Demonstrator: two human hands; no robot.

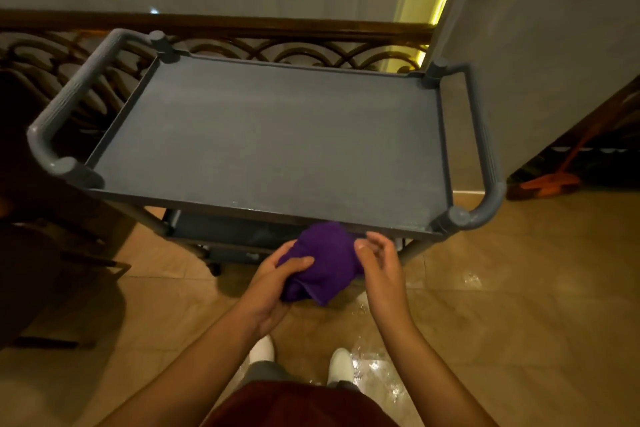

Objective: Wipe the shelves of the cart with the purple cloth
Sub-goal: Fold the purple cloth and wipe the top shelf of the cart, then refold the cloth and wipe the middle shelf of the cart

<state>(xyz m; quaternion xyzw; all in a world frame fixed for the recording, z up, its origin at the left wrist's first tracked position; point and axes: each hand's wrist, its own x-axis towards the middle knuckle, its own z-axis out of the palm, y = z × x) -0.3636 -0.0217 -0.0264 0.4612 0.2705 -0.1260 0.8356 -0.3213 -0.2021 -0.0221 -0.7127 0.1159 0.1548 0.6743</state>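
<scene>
Wiping looks barely started, I judge: my left hand (277, 282) clutches the bunched purple cloth (320, 262) just off the near edge of the grey plastic cart (270, 135), right hand (379, 262) spread beside it, every shelf apparently left.

No text, label, brand or number can be read anywhere. The grey cart (270, 135) bears no legible markings.

The person wore a dark red top (298, 406) and grey trousers (266, 371). The shoes (341, 366) were white. Both forearms were bare, without sleeves.
</scene>
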